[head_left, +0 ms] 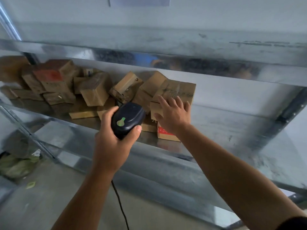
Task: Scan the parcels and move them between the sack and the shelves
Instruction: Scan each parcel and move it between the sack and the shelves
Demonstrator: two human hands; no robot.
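My left hand [113, 135] grips a black corded barcode scanner [127, 119] with a green mark on its top, held just in front of the shelf. My right hand [172, 113] lies on a brown cardboard parcel [179, 91], fingers spread over its top and thumb at its near face; how firmly it holds is unclear. That parcel sits on top of a box with a red label [166, 134]. Several more cardboard parcels [94, 90] are piled along the metal shelf [224, 123] to the left.
The shelf above [182, 47] hangs low over the parcels. A dark upright post [289, 108] stands at the right. The shelf's right part is bare metal. A greenish sack [16, 165] lies on the floor at lower left. The scanner's cable [121, 208] hangs down.
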